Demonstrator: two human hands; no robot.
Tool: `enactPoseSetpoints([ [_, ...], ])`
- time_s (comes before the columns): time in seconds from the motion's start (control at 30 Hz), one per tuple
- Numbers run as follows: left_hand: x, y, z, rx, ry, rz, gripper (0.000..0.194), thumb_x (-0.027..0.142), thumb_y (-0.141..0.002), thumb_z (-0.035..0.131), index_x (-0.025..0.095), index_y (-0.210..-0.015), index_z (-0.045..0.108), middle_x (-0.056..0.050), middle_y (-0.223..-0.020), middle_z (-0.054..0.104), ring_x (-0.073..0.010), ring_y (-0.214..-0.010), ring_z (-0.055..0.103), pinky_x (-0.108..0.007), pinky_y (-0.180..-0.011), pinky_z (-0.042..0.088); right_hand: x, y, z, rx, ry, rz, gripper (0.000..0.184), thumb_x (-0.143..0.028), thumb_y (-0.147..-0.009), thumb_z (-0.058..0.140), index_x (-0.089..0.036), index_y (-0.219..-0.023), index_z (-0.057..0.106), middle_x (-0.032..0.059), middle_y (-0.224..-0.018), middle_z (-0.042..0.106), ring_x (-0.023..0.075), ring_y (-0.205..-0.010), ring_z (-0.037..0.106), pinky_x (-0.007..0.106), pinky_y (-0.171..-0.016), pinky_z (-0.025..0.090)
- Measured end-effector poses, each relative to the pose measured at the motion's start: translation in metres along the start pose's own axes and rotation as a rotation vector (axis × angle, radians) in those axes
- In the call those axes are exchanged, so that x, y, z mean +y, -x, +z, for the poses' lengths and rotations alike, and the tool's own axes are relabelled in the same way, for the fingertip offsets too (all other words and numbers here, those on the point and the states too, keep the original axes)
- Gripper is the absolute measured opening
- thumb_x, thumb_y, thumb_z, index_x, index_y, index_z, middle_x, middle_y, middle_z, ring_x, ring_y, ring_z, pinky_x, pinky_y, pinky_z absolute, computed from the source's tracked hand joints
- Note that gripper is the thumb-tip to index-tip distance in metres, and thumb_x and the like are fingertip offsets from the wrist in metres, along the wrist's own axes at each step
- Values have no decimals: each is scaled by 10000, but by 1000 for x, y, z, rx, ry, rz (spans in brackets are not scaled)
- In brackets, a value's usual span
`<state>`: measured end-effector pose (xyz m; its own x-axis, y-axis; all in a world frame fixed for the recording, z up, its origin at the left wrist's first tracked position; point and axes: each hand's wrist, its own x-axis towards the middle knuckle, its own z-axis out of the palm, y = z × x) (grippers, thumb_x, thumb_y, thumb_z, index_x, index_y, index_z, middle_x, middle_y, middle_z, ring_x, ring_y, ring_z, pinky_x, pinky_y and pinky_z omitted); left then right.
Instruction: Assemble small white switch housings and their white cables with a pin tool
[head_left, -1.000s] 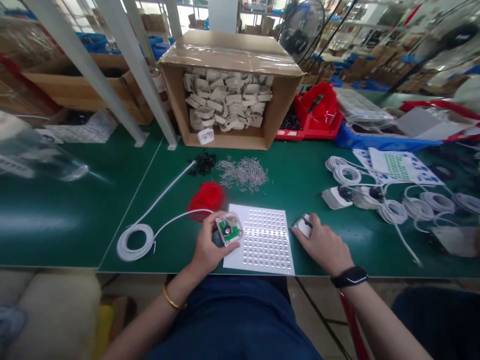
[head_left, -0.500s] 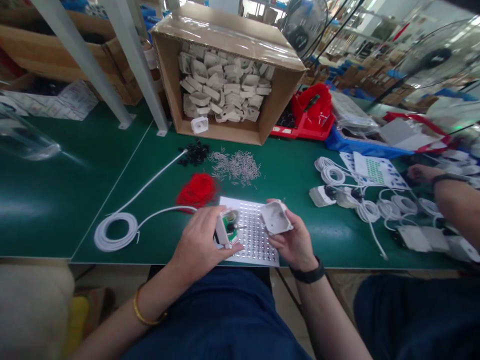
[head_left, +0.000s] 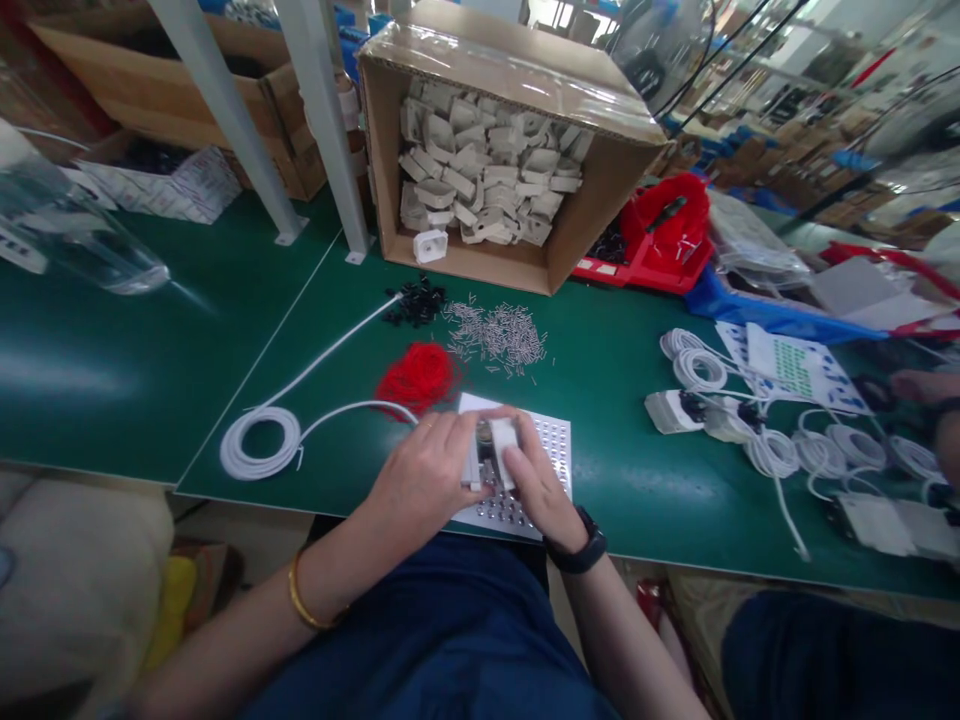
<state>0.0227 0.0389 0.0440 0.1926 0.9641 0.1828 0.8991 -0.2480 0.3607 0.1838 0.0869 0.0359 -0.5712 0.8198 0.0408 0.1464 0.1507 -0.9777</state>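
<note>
My left hand point(head_left: 427, 462) grips a white housing half point(head_left: 471, 468), mostly covered by my fingers, with a white cable point(head_left: 352, 407) running from it to a coil point(head_left: 260, 443) on the left. In my right hand point(head_left: 541, 488) is a white plastic cover point(head_left: 505, 452), held on edge close against the left piece. A narrow gap shows between the two parts, with dark components inside it. Beneath both hands lies a white sheet with rows of small shiny dots point(head_left: 556, 440). Beyond them are a red wire bundle point(head_left: 418, 376) and a pile of small screws or pins point(head_left: 502, 335).
A cardboard box point(head_left: 469, 258) full of white covers stands at the back. Small black parts point(head_left: 420, 300) lie before it. A red bin point(head_left: 667, 240) is to its right. Finished-looking white units with coiled cables point(head_left: 724, 415) sit on the right, near another person's hand point(head_left: 926, 386).
My right hand has moved left and turned the white cover from facing up to standing on edge against the housing half. The view has shifted slightly, and the other person's arm has moved right.
</note>
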Motion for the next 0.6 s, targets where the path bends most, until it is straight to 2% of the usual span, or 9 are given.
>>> enactPoseSetpoints([
  [0.07, 0, -1, 0, 6, -5, 16, 563, 400, -707, 725, 118, -1125, 475, -101, -994, 604, -285, -911, 568, -409, -782, 490, 1, 1, 2, -9, 134, -50, 358, -386, -941, 350, -199, -1240, 406, 90, -1221, 516, 235, -1129, 478, 372, -974, 366],
  [0.17, -2, -1, 2, 61, 6, 35, 531, 398, -716, 713, 104, -1099, 492, -104, -968, 614, -282, -883, 578, -407, -770, 493, 4, 1, 7, -11, 244, -62, 383, -366, -948, 325, -168, -1274, 365, 106, -1195, 525, 227, -1061, 512, 369, -919, 395],
  [0.27, -5, 0, 4, 176, 43, 50, 593, 449, -701, 716, 94, -1120, 493, -117, -967, 626, -280, -879, 589, -394, -777, 493, 4, -1, 9, -5, 298, -59, 388, -356, -952, 309, -162, -1285, 351, 103, -1153, 540, 212, -975, 536, 361, -867, 412],
  [0.37, -10, 3, 7, 257, 116, 45, 708, 476, -698, 714, 109, -1238, 440, -122, -1026, 619, -268, -922, 590, -371, -814, 487, -1, -2, 11, 4, 324, -62, 397, -352, -952, 304, -157, -1296, 341, 114, -1184, 529, 214, -984, 535, 365, -861, 412],
  [0.5, -13, 7, 9, 211, 299, -22, 748, 430, -651, 770, 211, -1272, 415, -69, -1087, 585, -229, -973, 572, -332, -843, 478, -5, -3, 15, 40, 280, -20, 380, -353, -956, 287, -155, -1273, 358, 109, -1140, 544, 211, -970, 543, 360, -848, 422],
  [0.6, -12, 8, 12, 146, 425, -116, 763, 346, -572, 835, 221, -1211, 437, -44, -1089, 566, -217, -990, 560, -322, -856, 473, -4, -1, 18, 49, 259, 6, 360, -360, -948, 305, -158, -1234, 388, 92, -1079, 557, 206, -941, 548, 354, -834, 433],
])
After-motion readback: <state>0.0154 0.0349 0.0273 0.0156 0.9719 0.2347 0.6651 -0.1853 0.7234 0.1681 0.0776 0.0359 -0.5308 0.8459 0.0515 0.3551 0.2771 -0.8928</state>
